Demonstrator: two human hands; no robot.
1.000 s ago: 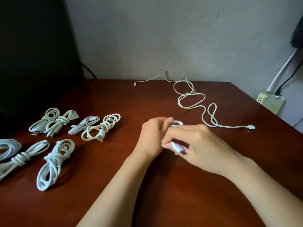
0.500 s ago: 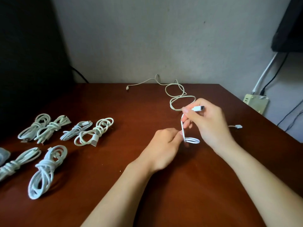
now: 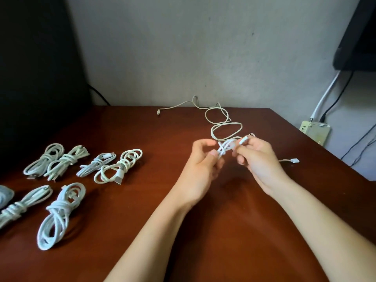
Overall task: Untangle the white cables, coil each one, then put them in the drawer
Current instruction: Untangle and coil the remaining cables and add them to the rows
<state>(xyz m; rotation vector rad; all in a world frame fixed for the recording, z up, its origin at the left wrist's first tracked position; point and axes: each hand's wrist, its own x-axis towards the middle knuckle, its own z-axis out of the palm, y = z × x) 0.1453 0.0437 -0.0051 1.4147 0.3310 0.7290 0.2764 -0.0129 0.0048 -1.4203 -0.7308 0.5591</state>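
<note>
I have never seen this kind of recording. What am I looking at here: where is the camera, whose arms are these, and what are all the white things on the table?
There is no machine here. The camera sits on a person's head and looks down, so the two bare arms are that person's own. The left hand and the right hand both pinch a small white cable over the brown table. At the left lie coiled cables, each one wound into a bundle. Behind the hands a loose cable lies uncoiled in loops. No drawer is in view.
</note>
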